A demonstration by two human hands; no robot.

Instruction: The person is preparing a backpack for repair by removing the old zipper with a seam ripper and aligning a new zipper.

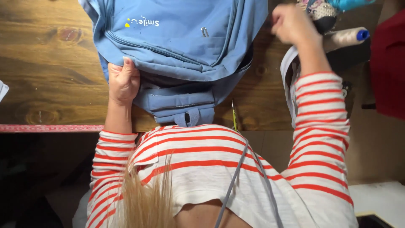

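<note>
A light blue backpack (pixel 177 42) lies flat on a dark wooden table (pixel 46 71), its top handle toward my chest. My left hand (pixel 123 81) grips the bag's lower left edge, thumb on top of the fabric and fingers tucked under it. My right hand (pixel 291 23) is raised past the bag's right side, closed in a fist. I see nothing in that fist; a thin thread would be too fine to make out. Both my sleeves are white with red stripes.
A beige thread spool (pixel 345 37) with a blue end lies at the far right beside a patterned cushion-like item (pixel 321 10). A white strap (pixel 288 84) hangs off the table. A thin yellow tool (pixel 233 115) rests near the front edge, which carries a red measuring tape (pixel 50 128). Dark red cloth (pixel 389 63) lies right.
</note>
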